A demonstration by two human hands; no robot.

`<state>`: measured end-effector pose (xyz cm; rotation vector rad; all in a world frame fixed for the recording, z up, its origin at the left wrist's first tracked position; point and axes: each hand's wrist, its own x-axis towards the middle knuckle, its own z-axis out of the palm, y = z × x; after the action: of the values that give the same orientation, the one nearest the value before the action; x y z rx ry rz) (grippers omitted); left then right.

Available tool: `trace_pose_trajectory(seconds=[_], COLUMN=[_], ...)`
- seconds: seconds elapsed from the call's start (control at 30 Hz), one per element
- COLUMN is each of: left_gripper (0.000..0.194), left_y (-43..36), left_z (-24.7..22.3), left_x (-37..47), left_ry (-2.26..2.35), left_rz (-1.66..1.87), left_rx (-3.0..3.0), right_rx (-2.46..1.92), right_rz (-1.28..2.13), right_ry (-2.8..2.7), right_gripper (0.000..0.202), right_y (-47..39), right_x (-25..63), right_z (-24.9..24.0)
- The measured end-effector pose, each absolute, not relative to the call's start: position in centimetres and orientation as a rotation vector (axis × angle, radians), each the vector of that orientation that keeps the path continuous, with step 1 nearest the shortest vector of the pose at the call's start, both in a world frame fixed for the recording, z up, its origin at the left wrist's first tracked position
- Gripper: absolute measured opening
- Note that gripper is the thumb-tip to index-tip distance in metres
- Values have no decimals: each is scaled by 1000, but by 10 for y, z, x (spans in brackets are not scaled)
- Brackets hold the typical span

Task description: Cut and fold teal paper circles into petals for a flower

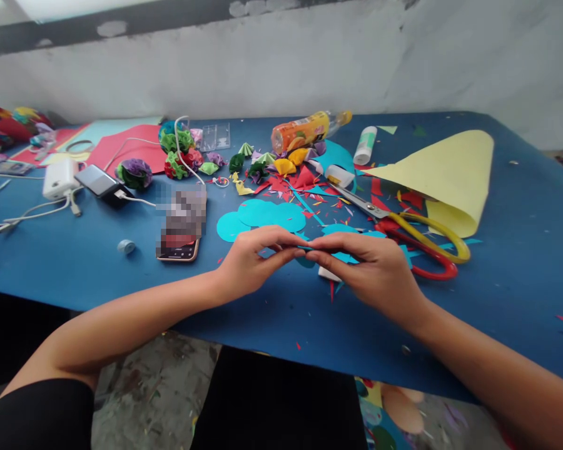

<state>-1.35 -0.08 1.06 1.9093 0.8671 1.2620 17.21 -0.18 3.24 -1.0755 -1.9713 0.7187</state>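
Note:
In front of me, above the table's near half, my left hand [251, 259] and my right hand [375, 265] meet fingertip to fingertip. Both pinch a small folded piece of blue paper [304, 247], seen nearly edge-on. Just beyond my left hand lie overlapping light-blue paper circles [267, 215]. More blue paper cutouts [340, 231] lie behind and partly under my right hand. Scissors [378, 211] with a yellow and a red handle rest to its right, blades toward the far left. A small white object [328, 274] shows partly below my right fingers.
Red paper scraps [286, 184] litter the blue table [263, 325]. Behind them lies an orange-labelled bottle [304, 130], near a glue stick [365, 145]. Curled yellow paper [450, 175] stands right. Leftward are a phone [187, 215], cabled devices [60, 177], a tape roll [126, 246] and paper flowers [134, 173].

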Motion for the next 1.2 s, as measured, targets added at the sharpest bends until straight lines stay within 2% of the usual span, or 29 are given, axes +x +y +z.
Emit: trace_pose_trajectory(seconds=[1.2], left_gripper=[11], left_y=[-2], left_z=[8], left_x=[-15], left_ry=[872], left_rz=[1292], left_rx=[2057], right_rx=[-1109], right_rz=[588], right_ry=[-2058], right_gripper=[10], right_y=[-6], right_x=[174], right_z=[32])
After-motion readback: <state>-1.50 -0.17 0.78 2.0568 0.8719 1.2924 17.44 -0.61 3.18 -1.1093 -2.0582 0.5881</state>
